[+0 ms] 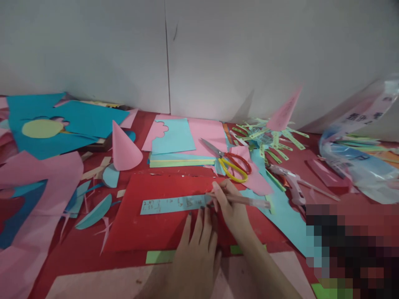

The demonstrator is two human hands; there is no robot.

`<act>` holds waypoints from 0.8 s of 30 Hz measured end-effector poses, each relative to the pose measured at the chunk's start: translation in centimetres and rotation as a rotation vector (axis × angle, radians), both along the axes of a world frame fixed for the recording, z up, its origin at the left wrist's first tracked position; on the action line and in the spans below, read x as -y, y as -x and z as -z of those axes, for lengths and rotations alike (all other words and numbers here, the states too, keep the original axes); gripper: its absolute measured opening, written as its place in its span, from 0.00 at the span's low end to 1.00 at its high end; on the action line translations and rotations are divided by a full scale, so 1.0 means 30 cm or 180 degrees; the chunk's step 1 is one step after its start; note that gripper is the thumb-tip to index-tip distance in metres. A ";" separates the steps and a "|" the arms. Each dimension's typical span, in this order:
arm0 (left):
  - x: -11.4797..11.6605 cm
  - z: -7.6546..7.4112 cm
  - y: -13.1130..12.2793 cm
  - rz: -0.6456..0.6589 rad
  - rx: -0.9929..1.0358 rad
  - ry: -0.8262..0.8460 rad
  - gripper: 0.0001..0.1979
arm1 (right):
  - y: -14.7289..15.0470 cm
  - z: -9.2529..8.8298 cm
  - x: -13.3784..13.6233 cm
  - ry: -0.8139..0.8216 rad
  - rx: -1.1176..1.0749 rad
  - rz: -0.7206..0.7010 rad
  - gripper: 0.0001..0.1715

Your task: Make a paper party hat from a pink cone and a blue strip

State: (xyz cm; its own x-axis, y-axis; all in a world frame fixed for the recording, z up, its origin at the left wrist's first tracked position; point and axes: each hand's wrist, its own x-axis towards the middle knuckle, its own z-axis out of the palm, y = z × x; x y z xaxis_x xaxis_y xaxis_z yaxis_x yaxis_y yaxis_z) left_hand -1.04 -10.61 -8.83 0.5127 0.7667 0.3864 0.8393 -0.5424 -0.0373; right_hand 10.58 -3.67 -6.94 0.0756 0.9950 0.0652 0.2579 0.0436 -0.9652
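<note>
A light blue paper strip (pixel 165 205) with handwriting along it lies across a red sheet (pixel 134 230). Fingers stretched out, my left hand (pixel 201 236) rests flat with its fingertips at the strip's lower edge. My right hand (pixel 226 203) grips a pen (pixel 249 201), whose tip is over the right part of the strip. The strip's right end is partly hidden by my hands. Just beyond my right hand lie scissors (pixel 229 160) with one red and one yellow handle, blades apart.
Pink paper cones (pixel 124 151) stand at the back, the right one above green paper strips. A stack of coloured paper (pixel 182 161) lies behind the red sheet. To the right are a glue gun (pixel 289 182) and a clear plastic bag (pixel 364 153). Paper scraps (pixel 95 214) lie left.
</note>
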 end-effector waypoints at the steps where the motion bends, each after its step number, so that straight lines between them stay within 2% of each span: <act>1: 0.000 0.001 -0.002 -0.0034 0.0027 0.0011 0.20 | 0.000 0.003 -0.005 0.0005 0.0048 0.0007 0.18; 7: 0.007 0.009 -0.012 -0.0148 0.0166 0.0037 0.18 | -0.005 0.013 -0.009 -0.0138 0.0439 0.0007 0.18; 14: 0.004 0.009 -0.015 -0.0148 0.0139 0.0006 0.19 | -0.003 0.011 -0.010 -0.0044 0.0628 0.0081 0.19; 24: 0.002 0.005 -0.014 -0.0161 0.0144 0.0003 0.20 | -0.006 0.020 -0.007 -0.0008 0.0584 0.0120 0.19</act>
